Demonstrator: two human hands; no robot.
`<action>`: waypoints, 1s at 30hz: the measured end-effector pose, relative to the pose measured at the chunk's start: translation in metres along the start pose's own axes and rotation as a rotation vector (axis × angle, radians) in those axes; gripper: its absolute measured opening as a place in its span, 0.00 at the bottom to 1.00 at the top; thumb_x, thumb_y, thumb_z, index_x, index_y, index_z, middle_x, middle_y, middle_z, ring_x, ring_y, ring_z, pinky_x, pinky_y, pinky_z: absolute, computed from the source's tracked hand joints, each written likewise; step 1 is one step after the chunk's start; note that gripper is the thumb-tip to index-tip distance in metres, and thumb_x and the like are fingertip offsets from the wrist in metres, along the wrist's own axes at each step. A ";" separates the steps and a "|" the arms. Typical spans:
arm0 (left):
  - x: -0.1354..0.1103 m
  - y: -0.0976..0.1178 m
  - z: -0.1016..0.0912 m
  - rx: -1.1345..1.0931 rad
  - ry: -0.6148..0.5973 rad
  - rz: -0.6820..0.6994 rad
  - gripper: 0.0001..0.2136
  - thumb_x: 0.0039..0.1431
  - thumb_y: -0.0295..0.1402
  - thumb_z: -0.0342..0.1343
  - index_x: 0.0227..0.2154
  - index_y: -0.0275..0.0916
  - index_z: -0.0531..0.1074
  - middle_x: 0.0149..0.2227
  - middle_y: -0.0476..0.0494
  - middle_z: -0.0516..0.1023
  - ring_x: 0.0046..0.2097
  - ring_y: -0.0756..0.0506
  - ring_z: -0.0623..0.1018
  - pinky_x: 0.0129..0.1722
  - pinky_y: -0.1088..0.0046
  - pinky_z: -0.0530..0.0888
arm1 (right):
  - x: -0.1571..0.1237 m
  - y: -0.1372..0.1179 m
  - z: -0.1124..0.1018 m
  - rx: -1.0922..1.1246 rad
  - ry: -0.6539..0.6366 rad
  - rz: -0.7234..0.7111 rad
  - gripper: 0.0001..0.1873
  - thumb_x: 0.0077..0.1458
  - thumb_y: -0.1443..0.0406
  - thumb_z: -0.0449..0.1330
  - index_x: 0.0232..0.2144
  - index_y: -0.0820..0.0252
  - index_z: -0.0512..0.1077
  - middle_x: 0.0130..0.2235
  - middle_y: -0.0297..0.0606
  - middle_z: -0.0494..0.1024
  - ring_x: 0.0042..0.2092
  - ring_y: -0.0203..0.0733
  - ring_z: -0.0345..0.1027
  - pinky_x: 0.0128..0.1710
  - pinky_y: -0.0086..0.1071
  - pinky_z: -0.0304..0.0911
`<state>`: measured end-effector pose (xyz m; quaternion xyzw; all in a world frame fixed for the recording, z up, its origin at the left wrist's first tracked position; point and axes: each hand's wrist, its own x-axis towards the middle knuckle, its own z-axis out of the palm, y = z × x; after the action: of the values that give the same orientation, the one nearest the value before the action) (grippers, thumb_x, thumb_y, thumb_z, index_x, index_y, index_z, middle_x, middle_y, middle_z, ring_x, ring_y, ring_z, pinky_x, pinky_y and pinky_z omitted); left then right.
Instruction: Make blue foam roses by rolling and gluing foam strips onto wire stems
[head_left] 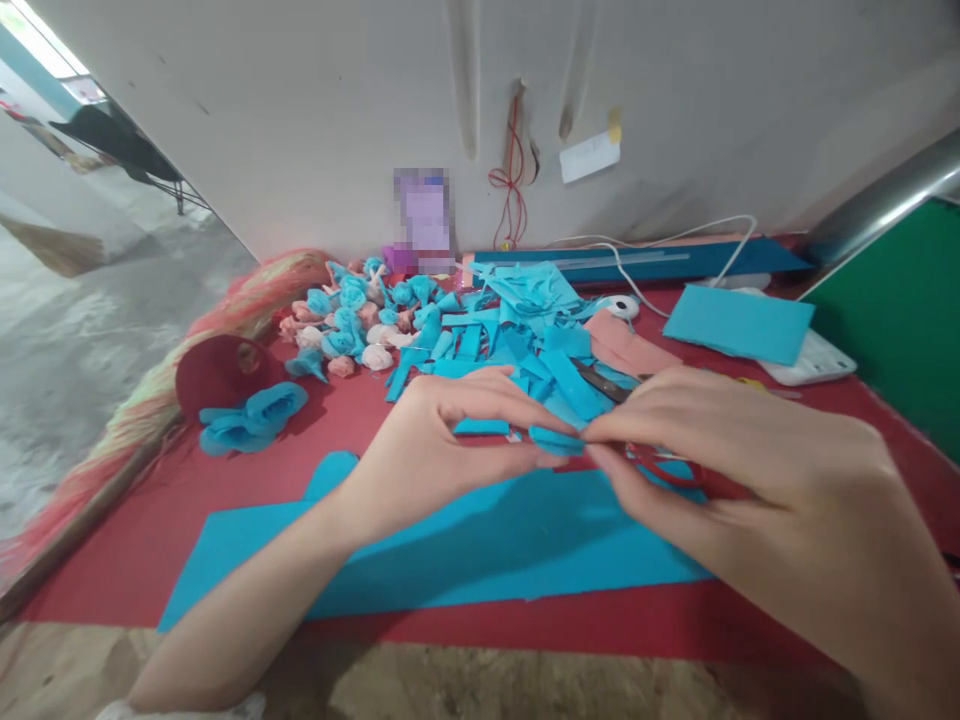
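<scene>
Between my two hands is a small blue paper piece [553, 441], folded or curled at its edge. My left hand [442, 440] pinches its left side, and my right hand [720, 460] pinches the right end between thumb and fingers. Below them a long blue paper sheet [480, 560] lies flat on the red table cover. Scissors with red handles [667, 468] lie partly hidden behind my right hand. Just beyond my fingers is a heap of blue paper strips [517, 330]. Near the left edge rests a larger blue paper flower [255, 415].
Several small blue, pink and white paper flowers [352, 315] lie at the back left. A blue paper stack [739, 322] sits on a white device at the right, with a white cable near it. Red and pale fringe [225, 310] runs along the left edge; a wall stands behind.
</scene>
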<state>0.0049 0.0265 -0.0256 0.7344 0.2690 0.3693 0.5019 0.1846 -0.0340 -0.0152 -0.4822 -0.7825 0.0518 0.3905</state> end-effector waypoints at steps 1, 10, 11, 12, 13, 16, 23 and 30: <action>0.000 0.000 0.000 0.006 -0.017 -0.017 0.08 0.47 0.26 0.63 0.31 0.45 0.79 0.27 0.53 0.80 0.34 0.50 0.75 0.54 0.69 0.64 | 0.000 0.002 -0.001 -0.022 -0.005 -0.026 0.07 0.54 0.60 0.58 0.26 0.49 0.75 0.24 0.33 0.76 0.31 0.44 0.71 0.27 0.36 0.67; -0.001 -0.002 -0.004 -0.180 -0.093 -0.409 0.08 0.54 0.33 0.56 0.30 0.53 0.80 0.31 0.54 0.81 0.44 0.45 0.75 0.44 0.72 0.69 | 0.008 0.018 -0.014 -0.168 -0.073 -0.249 0.10 0.57 0.68 0.55 0.27 0.51 0.73 0.26 0.32 0.76 0.32 0.42 0.69 0.38 0.41 0.64; -0.002 -0.003 -0.004 -0.201 -0.088 -0.413 0.08 0.54 0.33 0.56 0.30 0.53 0.80 0.30 0.55 0.81 0.45 0.45 0.74 0.44 0.73 0.69 | 0.007 0.019 -0.014 -0.178 -0.079 -0.245 0.09 0.57 0.66 0.55 0.27 0.50 0.73 0.26 0.32 0.76 0.33 0.43 0.69 0.37 0.41 0.64; -0.002 -0.004 -0.003 -0.211 -0.084 -0.429 0.07 0.53 0.34 0.57 0.29 0.53 0.80 0.31 0.55 0.81 0.46 0.45 0.74 0.44 0.73 0.69 | 0.006 0.018 -0.014 -0.188 -0.084 -0.235 0.08 0.57 0.64 0.56 0.27 0.50 0.73 0.26 0.33 0.76 0.34 0.44 0.69 0.37 0.41 0.64; -0.003 -0.005 -0.002 -0.215 -0.081 -0.438 0.07 0.53 0.35 0.57 0.29 0.53 0.80 0.31 0.55 0.81 0.46 0.44 0.74 0.43 0.73 0.69 | 0.005 0.018 -0.014 -0.195 -0.089 -0.226 0.08 0.57 0.61 0.56 0.27 0.49 0.74 0.26 0.33 0.76 0.35 0.45 0.69 0.36 0.41 0.64; -0.002 -0.007 0.001 -0.204 -0.077 -0.469 0.06 0.52 0.36 0.58 0.29 0.50 0.80 0.32 0.54 0.82 0.43 0.44 0.76 0.40 0.73 0.71 | 0.001 0.018 -0.013 -0.199 -0.100 -0.217 0.09 0.57 0.58 0.56 0.28 0.49 0.74 0.27 0.34 0.75 0.37 0.46 0.68 0.36 0.42 0.63; 0.002 -0.004 0.006 -0.207 -0.103 -0.428 0.06 0.53 0.33 0.57 0.30 0.44 0.80 0.32 0.52 0.83 0.39 0.46 0.79 0.36 0.75 0.73 | 0.006 0.027 -0.014 -0.207 -0.181 -0.275 0.08 0.58 0.64 0.54 0.30 0.51 0.73 0.30 0.33 0.76 0.38 0.44 0.67 0.39 0.42 0.60; 0.001 -0.007 0.012 -0.274 -0.097 -0.400 0.06 0.53 0.30 0.57 0.29 0.41 0.80 0.29 0.50 0.83 0.35 0.48 0.80 0.38 0.75 0.75 | 0.011 0.029 -0.012 -0.209 -0.221 -0.409 0.06 0.57 0.73 0.54 0.31 0.62 0.69 0.31 0.37 0.74 0.38 0.42 0.62 0.41 0.42 0.57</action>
<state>0.0149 0.0230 -0.0350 0.6084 0.3322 0.2601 0.6722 0.2110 -0.0135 -0.0137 -0.3428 -0.9029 -0.0572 0.2528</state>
